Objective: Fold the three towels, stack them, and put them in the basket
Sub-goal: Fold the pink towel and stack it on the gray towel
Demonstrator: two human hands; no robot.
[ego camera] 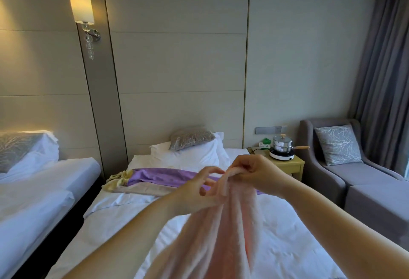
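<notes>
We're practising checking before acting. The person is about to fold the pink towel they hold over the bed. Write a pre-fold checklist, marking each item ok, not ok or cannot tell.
1. Right hand pinches the top edge of the pink towel: ok.
2. Left hand holds a second corner: not ok; its fingers lie loose against the cloth and grip nothing.
3. Pink towel spread out flat: not ok; it hangs bunched.
4. Bed shows bare sheet in front for laying it down: ok.
5. Purple towel and beige towel in sight on the bed: ok, both unfolded.
6. Basket ready: cannot tell; none in view.
</notes>
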